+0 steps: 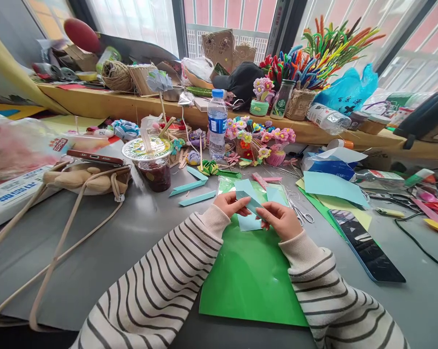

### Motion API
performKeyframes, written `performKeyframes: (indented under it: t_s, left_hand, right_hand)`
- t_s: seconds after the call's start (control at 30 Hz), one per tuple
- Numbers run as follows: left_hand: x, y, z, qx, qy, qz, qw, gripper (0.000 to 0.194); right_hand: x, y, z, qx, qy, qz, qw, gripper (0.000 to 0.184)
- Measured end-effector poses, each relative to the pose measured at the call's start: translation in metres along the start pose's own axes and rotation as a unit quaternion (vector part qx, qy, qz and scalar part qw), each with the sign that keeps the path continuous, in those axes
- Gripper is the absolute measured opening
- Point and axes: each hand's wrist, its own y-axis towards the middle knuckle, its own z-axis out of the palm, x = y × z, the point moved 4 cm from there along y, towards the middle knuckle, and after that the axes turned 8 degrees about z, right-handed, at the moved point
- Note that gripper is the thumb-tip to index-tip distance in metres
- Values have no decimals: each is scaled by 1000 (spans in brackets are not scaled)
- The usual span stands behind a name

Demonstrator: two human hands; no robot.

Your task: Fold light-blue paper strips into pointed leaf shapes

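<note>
Between my two hands is a light blue piece of paper [248,193], partly folded over. My left hand [235,204] pinches its left side, and my right hand [279,218] grips the lower right edge. Both hands are closed on the paper, above a glossy green sheet [253,276] lying on the grey table. Under my hands, another light blue piece [248,224] lies on the green sheet. Folded light blue strips [197,198] rest on the table to the left. Small scissors [306,216] lie just right of my right hand.
A lidded cup of dark drink [157,174] and a water bottle [217,131] stand behind. At right lie a phone [367,247], stacked coloured paper [335,186] and black scissors [397,198]. A beige bag [88,182] carries another phone at left. Craft flowers line the wooden ledge [182,107].
</note>
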Motion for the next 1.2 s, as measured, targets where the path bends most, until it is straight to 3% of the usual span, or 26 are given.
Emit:
performKeyframes:
  t_s: [0.3, 0.47, 0.67, 0.87, 1.03, 1.2]
  left_hand:
    - [3, 0, -1, -17, -15, -34, 999, 31]
    - [2, 0, -2, -30, -20, -49, 998, 24]
    - [1, -1, -2, 0, -34, -51, 998, 17]
    - [2, -2, -1, -18, -41, -81, 996, 13]
    - [1, -1, 1, -13, -44, -98, 994, 15]
    - [-1, -1, 2, 12, -38, -93, 995, 19]
  right_hand:
    - [-3, 4, -12, -57, -26, -13, 998, 25]
    - [-2, 4, -11, -63, -25, -26, 997, 25]
    - [0, 4, -14, -76, -32, -24, 996, 25]
    - [-2, 4, -14, -78, -33, -27, 996, 24]
    - [-1, 2, -12, -94, -56, -66, 992, 23]
    - [7, -3, -11, -92, -159, -133, 974, 19]
